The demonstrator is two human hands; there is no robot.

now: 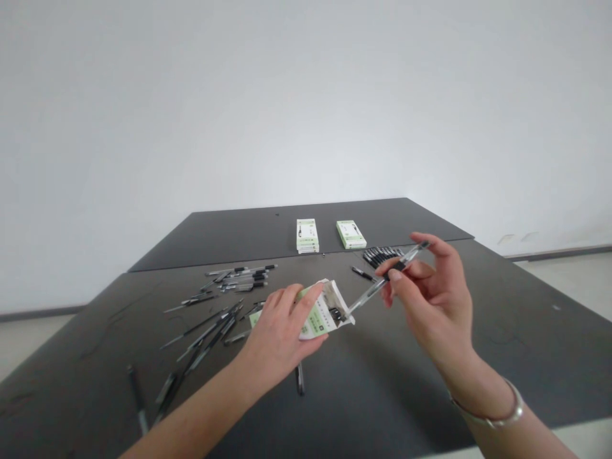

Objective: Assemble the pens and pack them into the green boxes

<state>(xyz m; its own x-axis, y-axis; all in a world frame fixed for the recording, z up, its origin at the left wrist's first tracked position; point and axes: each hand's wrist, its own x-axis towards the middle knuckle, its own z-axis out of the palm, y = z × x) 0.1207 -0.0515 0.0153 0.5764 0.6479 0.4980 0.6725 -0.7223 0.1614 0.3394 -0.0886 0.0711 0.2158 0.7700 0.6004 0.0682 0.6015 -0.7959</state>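
Observation:
My left hand [282, 328] is wrapped round a green and white pen box [321, 313], its open end turned to the right. Dark pen ends show inside that opening. Between the thumb and fingers of my right hand [433, 299] is a clear pen with a black grip [396, 269]. The pen slants down to the left, with its lower end at the edge of the box's opening; whether it touches the box I cannot tell. Below the box, part of another pen [299, 379] lies on the dark table [382, 395].
Many loose pens [210, 335] are scattered left of the box. A row of pens [382, 256] and a single pen [364, 274] lie behind my right hand. Farther back are a stack of pen boxes [306, 236] and another pen box [351, 234]. A white wall [306, 115] rises behind.

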